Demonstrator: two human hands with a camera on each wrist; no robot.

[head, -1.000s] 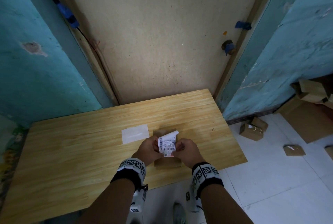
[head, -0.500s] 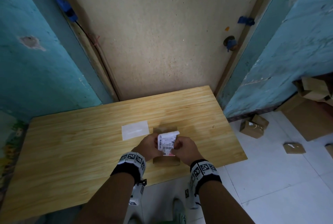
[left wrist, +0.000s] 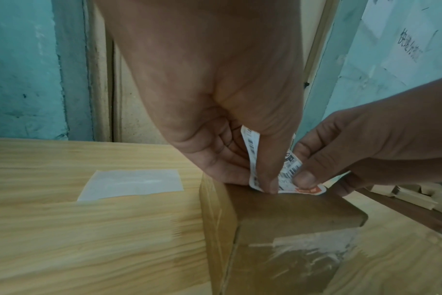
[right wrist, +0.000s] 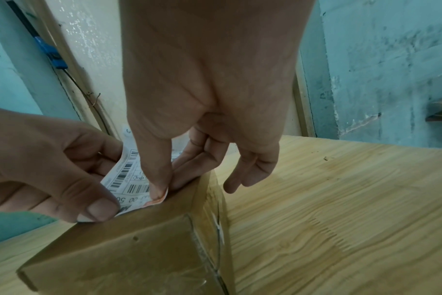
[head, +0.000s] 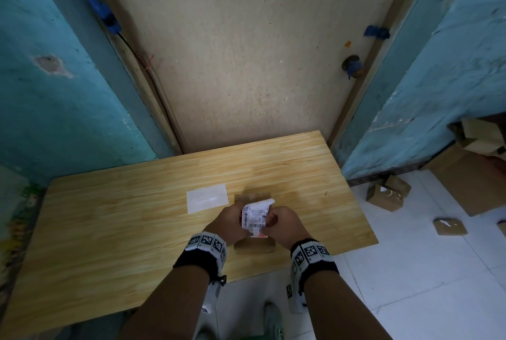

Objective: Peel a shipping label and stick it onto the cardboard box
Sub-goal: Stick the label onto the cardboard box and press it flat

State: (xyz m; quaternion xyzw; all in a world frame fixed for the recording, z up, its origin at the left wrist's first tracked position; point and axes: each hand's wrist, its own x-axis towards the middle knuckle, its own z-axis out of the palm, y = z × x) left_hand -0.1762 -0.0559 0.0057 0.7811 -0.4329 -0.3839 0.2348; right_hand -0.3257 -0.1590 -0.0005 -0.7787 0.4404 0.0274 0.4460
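A small brown cardboard box [head: 254, 248] stands on the wooden table [head: 123, 224] near its front edge. Above it I hold a white shipping label [head: 256, 215] with barcodes, curled and upright. My left hand [head: 230, 219] pinches its left edge and my right hand [head: 284, 223] pinches its lower right corner. In the left wrist view the label [left wrist: 288, 173] has its orange-tipped lower edge touching the top of the box [left wrist: 290, 211] under my left hand [left wrist: 253, 179]. In the right wrist view my right hand [right wrist: 172, 185] presses the label [right wrist: 129, 179] corner against the box [right wrist: 129, 249].
A blank white backing sheet [head: 207, 198] lies flat on the table left of the box. A closed door stands behind the table. Loose cardboard boxes [head: 384, 194] lie on the white tiled floor at right, with a larger pile [head: 479, 170] beyond.
Both hands have come down a little with the label, so its lower edge now meets the box top. The backing sheet has not moved.
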